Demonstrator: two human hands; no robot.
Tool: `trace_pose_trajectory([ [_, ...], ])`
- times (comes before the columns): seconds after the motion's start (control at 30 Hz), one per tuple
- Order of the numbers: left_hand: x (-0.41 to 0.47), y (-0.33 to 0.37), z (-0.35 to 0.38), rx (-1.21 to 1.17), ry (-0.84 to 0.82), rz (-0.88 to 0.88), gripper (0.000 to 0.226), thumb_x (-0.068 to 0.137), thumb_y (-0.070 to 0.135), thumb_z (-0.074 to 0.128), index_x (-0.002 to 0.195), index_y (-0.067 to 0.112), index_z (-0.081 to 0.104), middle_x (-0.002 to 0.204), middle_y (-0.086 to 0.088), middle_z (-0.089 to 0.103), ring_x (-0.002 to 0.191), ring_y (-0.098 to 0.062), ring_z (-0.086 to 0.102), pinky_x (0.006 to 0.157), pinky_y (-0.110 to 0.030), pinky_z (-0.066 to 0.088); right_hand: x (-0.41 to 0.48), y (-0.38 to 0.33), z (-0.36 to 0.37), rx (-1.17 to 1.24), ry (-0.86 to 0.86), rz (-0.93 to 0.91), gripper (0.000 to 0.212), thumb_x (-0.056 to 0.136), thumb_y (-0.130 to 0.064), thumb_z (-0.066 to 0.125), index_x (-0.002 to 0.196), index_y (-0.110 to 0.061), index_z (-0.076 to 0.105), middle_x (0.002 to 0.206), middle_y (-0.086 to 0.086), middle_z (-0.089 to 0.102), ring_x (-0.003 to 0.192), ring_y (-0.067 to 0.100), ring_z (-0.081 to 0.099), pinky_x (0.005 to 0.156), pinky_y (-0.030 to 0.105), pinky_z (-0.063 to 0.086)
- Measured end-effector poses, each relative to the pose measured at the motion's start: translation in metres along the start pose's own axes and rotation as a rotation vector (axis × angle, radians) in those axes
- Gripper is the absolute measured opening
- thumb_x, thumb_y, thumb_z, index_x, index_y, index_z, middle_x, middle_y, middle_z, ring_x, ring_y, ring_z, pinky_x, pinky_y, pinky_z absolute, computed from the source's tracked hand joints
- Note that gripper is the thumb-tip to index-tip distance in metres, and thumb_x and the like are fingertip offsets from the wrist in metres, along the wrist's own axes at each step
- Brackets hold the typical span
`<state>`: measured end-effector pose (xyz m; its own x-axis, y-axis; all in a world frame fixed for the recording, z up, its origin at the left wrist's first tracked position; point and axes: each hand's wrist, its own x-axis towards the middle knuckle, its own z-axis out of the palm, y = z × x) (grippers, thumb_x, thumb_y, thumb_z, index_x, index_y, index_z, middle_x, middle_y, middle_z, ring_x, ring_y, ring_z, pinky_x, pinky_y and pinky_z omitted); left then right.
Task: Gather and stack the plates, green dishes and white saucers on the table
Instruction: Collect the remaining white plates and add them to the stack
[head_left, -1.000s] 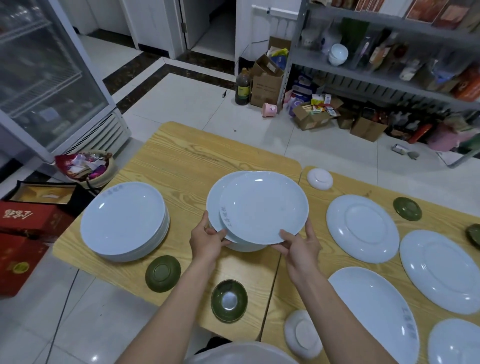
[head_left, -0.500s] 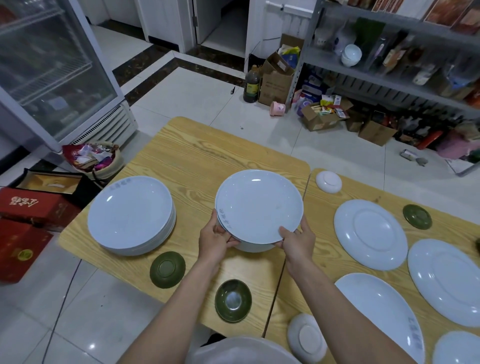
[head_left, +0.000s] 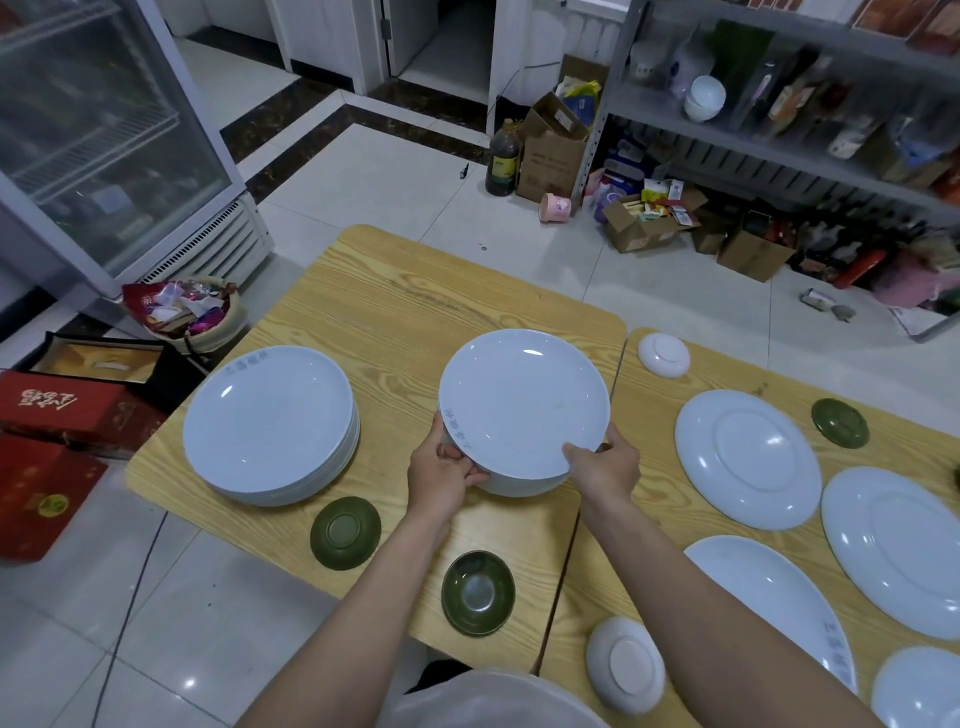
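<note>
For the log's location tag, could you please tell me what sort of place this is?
Probably a restaurant's back room or storeroom: a glass-door fridge stands at the left, metal shelving holds stacked bowls, and many matching white plates lie on the wooden tables.

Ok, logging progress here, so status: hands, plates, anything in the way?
Left hand and right hand grip centre plate stack at near rim. Stack sits on table. Green dishes, white saucers ungathered. Nothing blocking.
</note>
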<state>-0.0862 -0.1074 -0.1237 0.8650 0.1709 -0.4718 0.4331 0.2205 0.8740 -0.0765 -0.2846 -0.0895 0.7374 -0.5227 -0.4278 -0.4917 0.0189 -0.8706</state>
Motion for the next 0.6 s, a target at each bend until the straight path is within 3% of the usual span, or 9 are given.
trace_pose_trajectory([
  [0.23,0.0,0.002,-0.001,0.024,0.005,-0.004,0.082,0.087,-0.012,0.062,0.148,0.036,0.039,0.073,-0.002,0.046,0.081,-0.015,0.066,0.079,-0.039,0.062,0.005,0.003,0.0,-0.038,0.021,0.052,0.067,0.072,0.003,0.076,0.132,-0.025,0.062,0.077,-0.002,0.062,0.071,0.01,0.062,0.058,0.019,0.048],
  [0.33,-0.002,0.004,-0.002,0.063,0.014,0.029,0.08,0.086,-0.015,0.059,0.145,0.036,0.044,0.064,0.01,0.049,0.069,-0.004,0.064,0.077,-0.035,0.062,0.006,0.002,-0.002,-0.042,0.019,0.066,0.062,0.074,0.0,0.077,0.131,-0.021,0.063,0.078,-0.002,0.063,0.073,0.01,0.063,0.065,0.023,0.051],
  [0.43,-0.008,0.008,-0.001,0.188,0.048,0.079,0.062,0.09,-0.008,0.058,0.141,0.026,0.053,0.074,0.003,0.048,0.059,0.001,0.061,0.08,-0.035,0.061,0.005,0.003,-0.013,-0.07,-0.031,0.095,0.053,0.079,-0.008,0.076,0.13,-0.016,0.063,0.087,0.001,0.067,0.083,0.015,0.066,0.078,0.032,0.056],
  [0.5,-0.014,0.013,0.002,0.284,0.1,0.126,0.05,0.094,-0.002,0.056,0.14,0.017,0.055,0.082,0.0,0.054,0.067,-0.005,0.065,0.077,-0.024,0.059,0.004,0.004,-0.026,-0.072,-0.094,0.116,0.049,0.085,-0.014,0.074,0.132,-0.012,0.062,0.1,0.004,0.07,0.089,0.019,0.068,0.087,0.039,0.057],
  [0.6,-0.03,0.021,0.018,0.517,0.095,0.276,0.043,0.096,0.007,0.055,0.138,0.016,0.057,0.099,0.0,0.063,0.087,-0.015,0.064,0.073,-0.013,0.047,0.0,0.002,-0.052,-0.093,-0.214,0.093,0.048,0.088,-0.023,0.074,0.132,-0.009,0.061,0.114,0.005,0.068,0.099,0.019,0.067,0.087,0.037,0.057],
])
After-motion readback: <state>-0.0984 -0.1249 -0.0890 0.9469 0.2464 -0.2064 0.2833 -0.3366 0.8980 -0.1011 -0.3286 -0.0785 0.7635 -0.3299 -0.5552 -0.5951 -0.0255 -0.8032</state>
